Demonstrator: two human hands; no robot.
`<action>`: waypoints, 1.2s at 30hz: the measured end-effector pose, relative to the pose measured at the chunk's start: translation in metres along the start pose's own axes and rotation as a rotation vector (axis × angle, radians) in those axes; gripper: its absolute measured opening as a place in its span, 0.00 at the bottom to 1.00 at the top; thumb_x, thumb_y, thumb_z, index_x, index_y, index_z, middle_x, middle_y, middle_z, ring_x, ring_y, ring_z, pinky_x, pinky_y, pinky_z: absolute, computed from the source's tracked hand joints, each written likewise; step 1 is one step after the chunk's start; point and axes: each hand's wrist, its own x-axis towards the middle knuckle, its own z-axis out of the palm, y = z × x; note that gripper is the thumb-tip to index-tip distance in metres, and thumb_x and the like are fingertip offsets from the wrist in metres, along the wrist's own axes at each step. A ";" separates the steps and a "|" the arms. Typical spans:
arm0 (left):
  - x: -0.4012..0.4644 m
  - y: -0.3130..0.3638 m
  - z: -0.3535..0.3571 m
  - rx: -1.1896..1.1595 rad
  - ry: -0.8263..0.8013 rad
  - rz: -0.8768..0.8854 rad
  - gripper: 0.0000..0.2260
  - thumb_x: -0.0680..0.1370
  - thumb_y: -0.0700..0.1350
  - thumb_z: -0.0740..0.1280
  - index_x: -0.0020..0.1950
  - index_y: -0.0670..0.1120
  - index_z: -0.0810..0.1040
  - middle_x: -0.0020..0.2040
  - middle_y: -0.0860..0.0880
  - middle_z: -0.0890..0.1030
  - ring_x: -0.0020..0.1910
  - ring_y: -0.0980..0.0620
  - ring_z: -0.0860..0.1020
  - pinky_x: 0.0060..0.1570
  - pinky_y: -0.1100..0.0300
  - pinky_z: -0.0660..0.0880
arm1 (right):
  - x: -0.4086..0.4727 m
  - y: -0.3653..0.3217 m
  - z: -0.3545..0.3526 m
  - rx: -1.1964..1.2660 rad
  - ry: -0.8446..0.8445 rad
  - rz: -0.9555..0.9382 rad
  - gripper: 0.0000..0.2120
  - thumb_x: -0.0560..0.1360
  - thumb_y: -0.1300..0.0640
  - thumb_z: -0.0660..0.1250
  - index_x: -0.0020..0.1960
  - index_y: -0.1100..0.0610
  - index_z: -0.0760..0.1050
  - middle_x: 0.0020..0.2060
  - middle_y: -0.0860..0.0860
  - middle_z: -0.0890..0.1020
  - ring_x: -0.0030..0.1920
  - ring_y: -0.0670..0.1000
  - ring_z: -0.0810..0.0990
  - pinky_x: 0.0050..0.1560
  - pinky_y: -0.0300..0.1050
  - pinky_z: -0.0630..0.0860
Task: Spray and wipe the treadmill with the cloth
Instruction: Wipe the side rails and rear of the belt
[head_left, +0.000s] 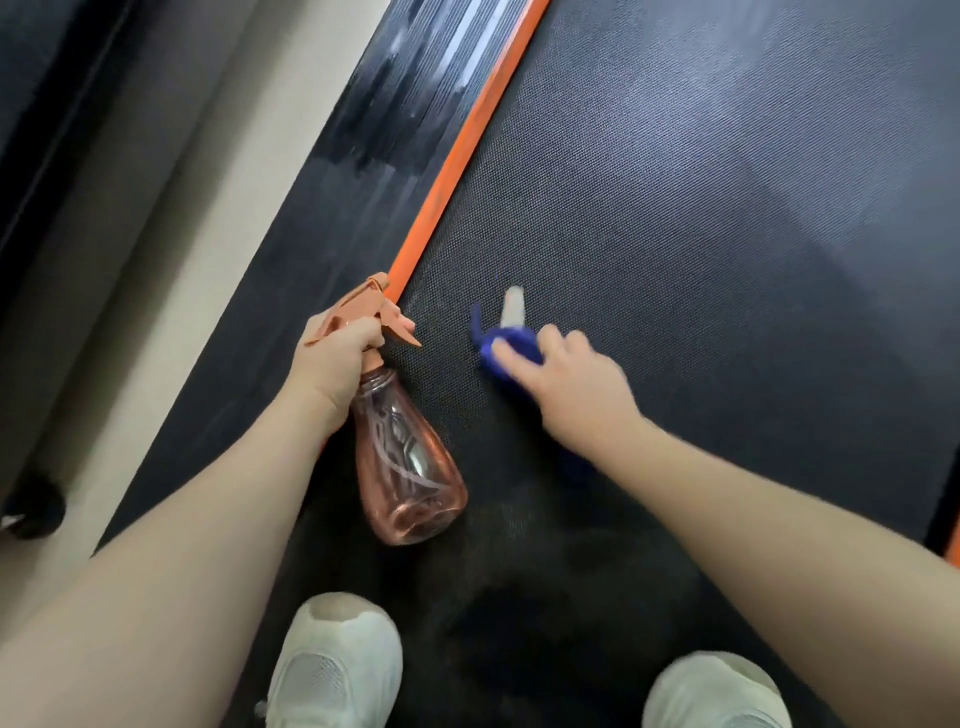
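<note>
The treadmill's dark textured belt (701, 208) fills most of the view, with an orange strip (457, 161) along its left edge and a black side rail (374, 119) beyond it. My left hand (332, 358) grips the neck of a pink translucent spray bottle (405, 462), whose orange trigger head (374, 306) points toward the belt. My right hand (566, 379) holds a bunched blue cloth (498, 338) against the belt; the hand is motion-blurred. A pale tag or corner (513, 306) sticks out of the cloth.
My two white shoes (337, 670) (717, 696) stand on the belt at the bottom. A light floor strip (171, 249) and a dark wall or base run along the left. A small black object (34, 506) sits on the floor at far left.
</note>
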 end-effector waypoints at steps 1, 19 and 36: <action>0.000 0.001 0.002 0.011 0.002 -0.008 0.17 0.72 0.30 0.57 0.48 0.47 0.81 0.38 0.51 0.84 0.41 0.59 0.81 0.47 0.65 0.75 | -0.017 -0.008 0.007 0.004 -0.008 -0.126 0.27 0.70 0.57 0.59 0.69 0.46 0.67 0.52 0.58 0.75 0.44 0.59 0.74 0.29 0.47 0.72; -0.035 0.015 0.058 0.315 -0.175 0.091 0.09 0.62 0.51 0.62 0.41 0.61 0.74 0.51 0.44 0.82 0.53 0.43 0.79 0.58 0.42 0.74 | -0.064 0.039 0.027 -0.080 0.051 -0.424 0.29 0.61 0.57 0.72 0.62 0.45 0.75 0.43 0.56 0.77 0.34 0.57 0.75 0.25 0.43 0.69; -0.046 0.012 0.096 0.651 -0.311 0.213 0.18 0.63 0.49 0.59 0.48 0.44 0.78 0.48 0.47 0.82 0.49 0.46 0.78 0.53 0.52 0.73 | -0.056 0.083 0.013 -0.118 0.159 0.404 0.25 0.76 0.60 0.55 0.71 0.45 0.64 0.55 0.60 0.75 0.46 0.60 0.74 0.39 0.50 0.71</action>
